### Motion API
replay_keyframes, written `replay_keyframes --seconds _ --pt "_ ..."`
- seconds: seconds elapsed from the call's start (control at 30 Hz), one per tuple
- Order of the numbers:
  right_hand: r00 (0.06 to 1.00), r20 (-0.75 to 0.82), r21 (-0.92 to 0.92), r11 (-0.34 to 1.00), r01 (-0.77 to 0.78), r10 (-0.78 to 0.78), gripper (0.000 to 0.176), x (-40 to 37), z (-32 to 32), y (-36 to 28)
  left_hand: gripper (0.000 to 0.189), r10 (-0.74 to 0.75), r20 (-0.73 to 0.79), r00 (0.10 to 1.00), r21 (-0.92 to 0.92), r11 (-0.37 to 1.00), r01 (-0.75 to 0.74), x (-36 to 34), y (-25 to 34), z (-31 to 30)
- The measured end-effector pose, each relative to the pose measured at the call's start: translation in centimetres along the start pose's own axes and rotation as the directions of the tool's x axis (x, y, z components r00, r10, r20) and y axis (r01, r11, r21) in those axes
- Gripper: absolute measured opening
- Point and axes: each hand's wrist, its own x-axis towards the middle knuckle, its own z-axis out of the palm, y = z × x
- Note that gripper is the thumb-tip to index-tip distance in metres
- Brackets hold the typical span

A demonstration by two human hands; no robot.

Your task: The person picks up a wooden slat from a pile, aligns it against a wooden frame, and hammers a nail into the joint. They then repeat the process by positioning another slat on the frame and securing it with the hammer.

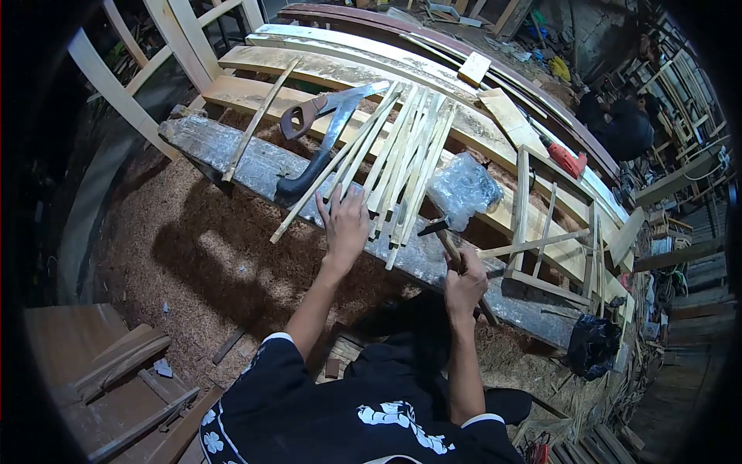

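My right hand is wrapped around the wooden handle of a hammer, whose dark metal head points toward the strips. My left hand lies with fingers spread at the near ends of several thin wooden strips, palm down by the bench edge; whether it presses on a strip is hard to tell. The strips lie side by side across the weathered plank bench. Just beyond the hammer head sits a clear plastic bag with contents I cannot make out.
Two handsaws, one with a brown handle and one with a black handle, lie left of the strips. A small wooden frame, red power tool and black bag are rightward. Sawdust covers the ground. Another person crouches behind.
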Motion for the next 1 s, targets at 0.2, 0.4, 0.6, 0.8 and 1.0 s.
replay_keyframes --seconds 0.2,0.4,0.6,0.8,1.0 --pt "0.999 -0.01 -0.042 0.998 0.037 -0.037 0.029 0.2 -0.4 -0.9 0.035 -0.065 0.141 0.988 0.001 0.998 0.066 1.1 0.7 -0.5" --pt "0.999 -0.02 -0.023 0.999 0.047 -0.048 0.029 -0.1 -0.2 -0.6 0.032 -0.077 0.009 0.997 -0.087 0.993 0.078 0.7 0.8 -0.1" --pt "0.998 0.006 0.001 0.998 0.066 -0.066 0.028 -0.3 -0.4 -0.9 0.035 -0.152 0.052 0.987 -0.635 0.758 0.15 0.0 2.9 -0.9" --pt "0.992 -0.041 0.018 0.993 0.118 -0.118 0.021 -0.1 -0.1 -1.0 0.055 -0.166 0.437 0.884 -0.886 0.09 0.455 -2.2 6.1 -1.1" --pt "0.994 -0.033 0.06 0.993 0.102 -0.1 0.03 -0.6 -0.8 -1.2 0.062 0.066 0.567 0.821 -0.813 -0.119 0.57 -3.8 8.0 -2.5"
